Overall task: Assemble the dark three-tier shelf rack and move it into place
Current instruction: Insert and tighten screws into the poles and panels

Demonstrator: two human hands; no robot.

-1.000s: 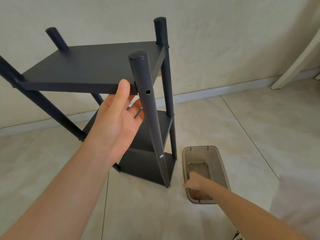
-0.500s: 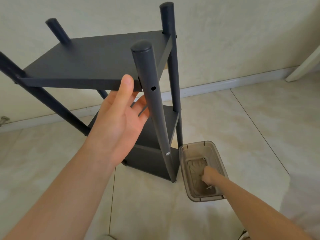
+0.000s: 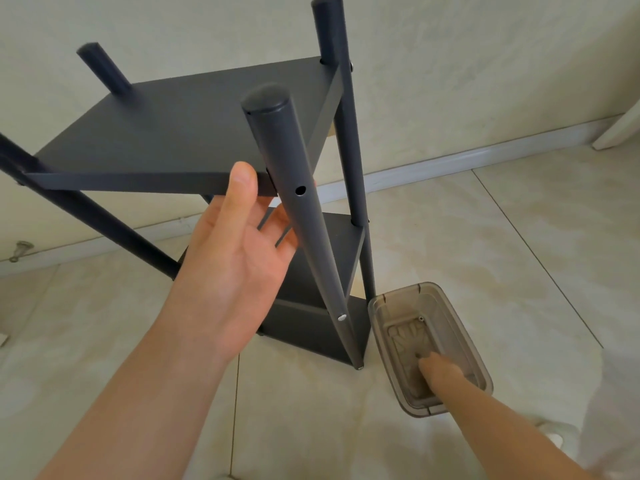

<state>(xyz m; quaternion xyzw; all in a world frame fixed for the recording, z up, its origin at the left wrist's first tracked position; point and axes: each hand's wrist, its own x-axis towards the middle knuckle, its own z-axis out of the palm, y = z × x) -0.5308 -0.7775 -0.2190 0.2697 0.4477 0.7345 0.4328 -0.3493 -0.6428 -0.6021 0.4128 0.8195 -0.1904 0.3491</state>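
The dark three-tier shelf rack [image 3: 180,133] stands upright on the tiled floor near the wall. My left hand [image 3: 239,251] grips the front edge of its top shelf, thumb on the edge and fingers underneath, right beside the near front post [image 3: 294,209]. That post has an empty screw hole at top-shelf height and a silver screw head lower down. My right hand [image 3: 441,374] reaches into a small translucent brown plastic box [image 3: 377,306] on the floor just right of the rack. Its fingertips touch the box bottom, where small screws lie; whether it grips one I cannot tell.
A pale wall with a white baseboard [image 3: 450,161] runs behind the rack. A white door frame corner [image 3: 620,133] shows at the far right. A small metal doorstop [image 3: 20,249] sits at the left by the baseboard. Open tiled floor lies all around.
My view has moved closer and lower over the rack. My right hand has pushed deeper along the box bottom. My left hand keeps its hold on the top shelf.
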